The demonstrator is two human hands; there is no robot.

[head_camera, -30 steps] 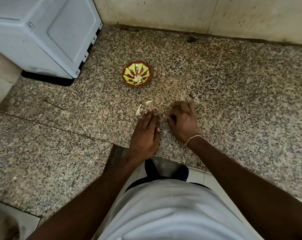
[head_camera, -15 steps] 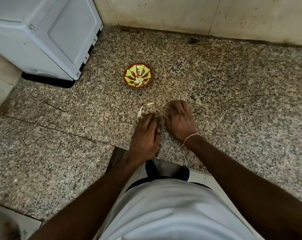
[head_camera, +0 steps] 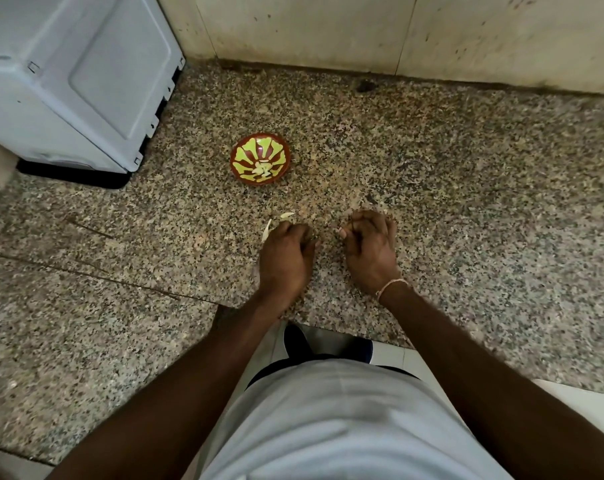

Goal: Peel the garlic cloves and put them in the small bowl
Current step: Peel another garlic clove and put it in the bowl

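On the speckled granite counter point(head_camera: 466, 202), pale peeled garlic cloves point(head_camera: 263, 170) are seen in the small red-and-yellow bowl point(head_camera: 240, 157); left hand point(head_camera: 286, 258) and right hand point(head_camera: 371, 249) are curled, contents hidden, grip unclear.

Support surface: speckled granite counter point(head_camera: 466, 174), brown-grey, with a thin seam running across its left part. Lying directly on it: a small red-brown bowl point(head_camera: 260, 159) with yellow-green petal pattern, holding pale garlic pieces; a white appliance point(head_camera: 75, 81) at the far left corner, on a dark base; two pale garlic skins point(head_camera: 286, 215) between bowl and near edge. Both hands rest on the surface near the front edge, apart.
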